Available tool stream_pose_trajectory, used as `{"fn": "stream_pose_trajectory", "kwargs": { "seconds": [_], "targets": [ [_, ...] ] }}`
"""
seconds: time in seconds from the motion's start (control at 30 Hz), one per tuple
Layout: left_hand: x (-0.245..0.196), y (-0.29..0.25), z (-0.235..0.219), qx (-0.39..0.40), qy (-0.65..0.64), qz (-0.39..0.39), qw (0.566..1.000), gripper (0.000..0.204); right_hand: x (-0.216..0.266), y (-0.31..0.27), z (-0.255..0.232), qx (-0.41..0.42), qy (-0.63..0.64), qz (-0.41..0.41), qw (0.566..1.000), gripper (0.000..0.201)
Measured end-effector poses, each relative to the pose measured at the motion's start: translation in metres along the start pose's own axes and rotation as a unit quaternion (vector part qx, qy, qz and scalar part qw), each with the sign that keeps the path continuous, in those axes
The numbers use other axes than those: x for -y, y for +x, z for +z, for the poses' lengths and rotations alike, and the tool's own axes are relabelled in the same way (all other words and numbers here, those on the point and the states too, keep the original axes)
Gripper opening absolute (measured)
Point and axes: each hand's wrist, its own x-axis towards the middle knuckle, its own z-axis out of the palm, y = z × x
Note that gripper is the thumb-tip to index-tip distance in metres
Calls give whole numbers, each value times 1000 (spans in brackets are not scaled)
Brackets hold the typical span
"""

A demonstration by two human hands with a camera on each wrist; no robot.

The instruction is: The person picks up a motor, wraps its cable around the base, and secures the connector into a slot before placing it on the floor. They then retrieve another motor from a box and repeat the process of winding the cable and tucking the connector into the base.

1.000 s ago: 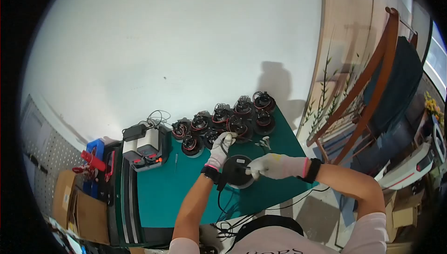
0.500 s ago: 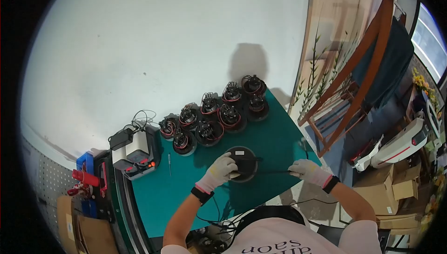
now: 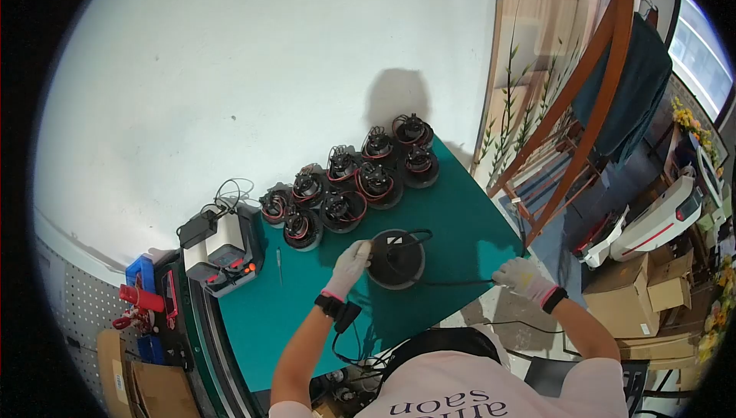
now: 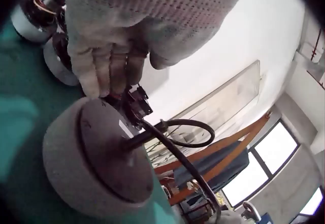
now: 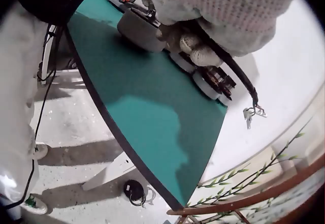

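A round grey unit with a black top [image 3: 406, 268] stands on the green table, a small white label [image 3: 395, 241] on its cover. From its middle rises a black cable [image 4: 180, 158], which loops and runs off to the right. My gloved left hand [image 3: 351, 267] rests its fingertips at the unit's left rim; in the left wrist view its fingers [image 4: 104, 69] reach down to the cover's edge. Off to the right, my gloved right hand [image 3: 525, 278] grips the cable. White connectors [image 5: 249, 116] dangle from the cable's free end in the right wrist view.
Several similar units [image 3: 343, 211] with exposed red and black wiring stand in rows along the back. A screwdriver [image 3: 279, 267] lies on the left, near a grey-and-black device [image 3: 222, 253]. Wooden chair legs [image 3: 606, 88] and cardboard boxes [image 3: 617, 299] are beyond the table's right side.
My right hand has moved from the unit out to the right, drawing the cable along. My left hand has shifted from behind the unit to its left rim. The head view has shifted.
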Motion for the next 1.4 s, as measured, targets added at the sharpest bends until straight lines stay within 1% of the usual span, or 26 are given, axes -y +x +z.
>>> {"fn": "stream_pose_trajectory", "kwargs": {
  "seconds": [0.03,0.1,0.17,0.2,0.27,0.37,0.4,0.43,0.53,0.63,0.7,0.73,0.77,0.8,0.83,0.9,0.93,1.0,1.03,1.1,1.13,1.2,1.23,1.3,1.33,1.4],
  "targets": [
    [-5,5,6,31,-3,-34,999,45,2,1,-1,7,1,-4,1000,14],
    [-12,15,16,64,21,-30,997,48,4,0,2,11,-8,-3,1000,15],
    [-28,25,25,120,36,-58,990,49,7,-2,-2,15,-16,-3,1000,16],
    [-43,21,24,135,-19,-92,986,48,8,-4,-9,6,-5,13,1000,16],
    [-42,24,24,148,-30,-96,984,46,2,-5,-16,-3,5,29,1000,16],
    [-36,27,24,179,-59,-109,976,43,-19,3,-19,-40,-21,38,998,11],
    [-33,27,25,196,-78,-117,970,42,-26,9,-20,-95,34,64,993,10],
    [-27,28,25,197,-76,-120,970,42,-34,15,-21,-151,88,89,981,10],
    [-16,29,26,199,-149,-84,965,40,-44,37,-44,-200,120,101,967,12],
    [-27,21,28,170,-124,-99,973,40,-74,54,-36,-187,141,125,964,15],
    [-39,13,34,140,-17,-69,988,42,-87,63,-33,-181,138,118,966,15],
    [-41,9,38,135,-20,-70,988,42,-92,68,-30,-173,138,112,969,16],
    [-42,4,43,81,115,21,990,41,-97,72,-27,-165,139,106,971,17],
    [-42,2,46,27,249,110,962,41,-101,73,-24,-165,139,101,971,17],
    [-43,3,46,23,250,109,962,41,-103,75,-23,-159,148,102,971,18],
    [-45,9,47,7,199,198,960,35,-104,76,-25,-154,155,99,971,19],
    [-49,10,48,3,199,198,960,35,-102,75,-29,-140,156,94,973,22],
    [-56,10,49,79,104,149,980,29,-93,72,-44,-102,169,100,975,24],
    [-54,11,51,77,104,148,980,29,-89,70,-52,-102,170,98,975,24],
    [-44,14,57,42,74,172,981,25,-81,64,-64,27,201,139,969,25],
    [-38,16,59,44,75,171,981,25,-77,61,-70,28,202,141,969,25],
    [-27,21,65,41,-6,106,993,21,-72,54,-78,128,339,201,910,27],
    [-29,21,66,46,-7,104,993,21,-68,53,-74,130,341,205,908,27],
    [-33,20,65,55,-44,84,994,18,-59,52,-62,190,460,237,834,28],
    [-30,22,64,57,-44,82,994,18,-52,53,-55,185,489,226,822,27],
    [-21,27,63,73,-108,74,989,20,-39,62,-38,208,474,214,828,27]
  ]
}}
